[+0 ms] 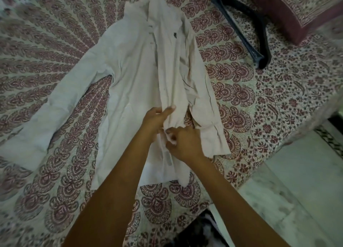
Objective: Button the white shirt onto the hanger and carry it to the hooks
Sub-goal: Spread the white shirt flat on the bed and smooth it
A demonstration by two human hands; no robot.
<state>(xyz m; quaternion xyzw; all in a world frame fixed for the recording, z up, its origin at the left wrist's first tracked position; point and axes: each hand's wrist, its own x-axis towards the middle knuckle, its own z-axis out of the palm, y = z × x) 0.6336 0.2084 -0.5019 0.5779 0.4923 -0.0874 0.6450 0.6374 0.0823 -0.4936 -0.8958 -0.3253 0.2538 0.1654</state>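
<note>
**Fastening low on the shirt front, hanger not yet in it**

At the near edge of the bed (pixel 55 172), both my grips are closed on the white shirt (pixel 133 65), low on its front opening just above the hem. My right grip (pixel 183 142) has its fingers curled and pinches the edge of one front panel. My left grip (pixel 157 118), touching it from the far side, pinches the overlapping panel between thumb and forefinger. My fingers hide the button itself, so I cannot tell whether it is through its hole.

Beyond my grips the shirt lies flat down the middle of the bed, hem toward me and collar (pixel 148 7) toward the far edge. One sleeve (pixel 46 120) stretches out toward the left edge and the other is folded along the body. Whether the upper buttons are fastened is too blurred to say.

Farther off, toward the far right corner, the dark hanger (pixel 241 29) lies on the sheet, well apart from the shirt, beside a pillow (pixel 297 11).

I judge the task to be early. The buttoning is under way at the bottom, but the hanger is still outside the shirt. Getting it in, finishing the front and carrying it all to the hooks, which are not in view, remain.
</note>
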